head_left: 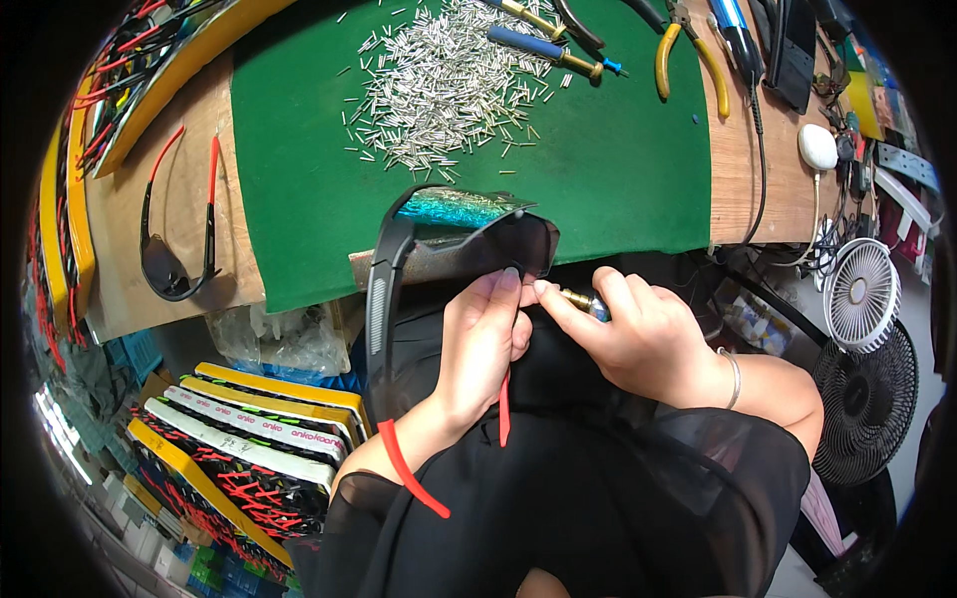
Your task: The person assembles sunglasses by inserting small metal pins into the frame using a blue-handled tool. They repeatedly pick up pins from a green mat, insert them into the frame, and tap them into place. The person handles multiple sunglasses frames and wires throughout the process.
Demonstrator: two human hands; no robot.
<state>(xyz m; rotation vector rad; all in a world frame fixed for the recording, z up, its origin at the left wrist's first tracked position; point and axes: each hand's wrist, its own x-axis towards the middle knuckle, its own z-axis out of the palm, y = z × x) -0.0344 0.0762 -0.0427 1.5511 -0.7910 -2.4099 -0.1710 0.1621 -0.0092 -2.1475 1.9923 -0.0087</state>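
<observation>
At the near edge of the green mat [638,189], my left hand [480,344] is closed around a pair of black sunglasses [382,274]. Their lenses reflect blue-green, and red tips end the temples, which point toward me. My right hand [653,344] wraps a small screwdriver [597,307] with brass and blue parts showing. Its thumb and forefinger meet my left fingertips at the frame's hinge corner; the driver's tip and any screw there are hidden. Beyond the sunglasses lies a heap of small silver metal pins [439,90].
Another black-and-red pair of sunglasses [177,267] lies on the wood at left. Blue-handled screwdrivers [543,46], yellow-handled pliers [666,60] and a corded blue tool [736,38] lie at the back. Trays of glasses [244,453] stand lower left. Two fans [862,294] are at right.
</observation>
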